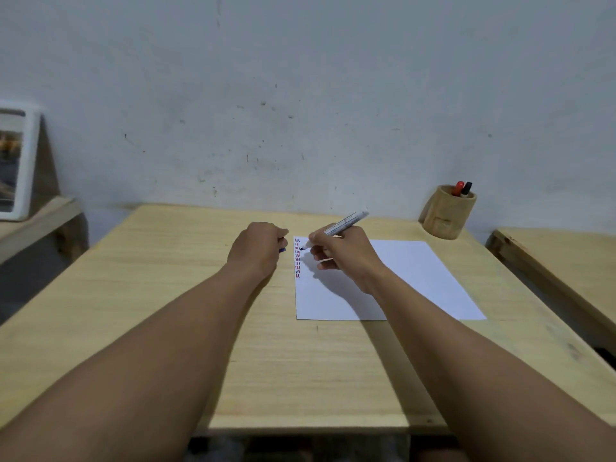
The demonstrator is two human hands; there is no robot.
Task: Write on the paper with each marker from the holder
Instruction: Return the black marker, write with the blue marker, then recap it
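A white sheet of paper (pixel 416 278) lies on the wooden table (pixel 166 295), with short red and dark marks in columns along its left edge (pixel 297 258). My right hand (pixel 343 255) grips a white-barrelled marker (pixel 346 222), its dark tip touching the paper near the top of the marks. My left hand (pixel 258 248) rests closed on the table just left of the paper, with a small blue cap (pixel 282 250) showing at its fingers. A round wooden holder (pixel 446 213) at the back right holds a red-capped marker (pixel 458 187) and a black-capped marker (pixel 466 189).
A grey wall rises right behind the table. A second wooden surface (pixel 566 261) stands to the right across a gap. On a lower shelf at the left leans a white picture frame (pixel 16 161).
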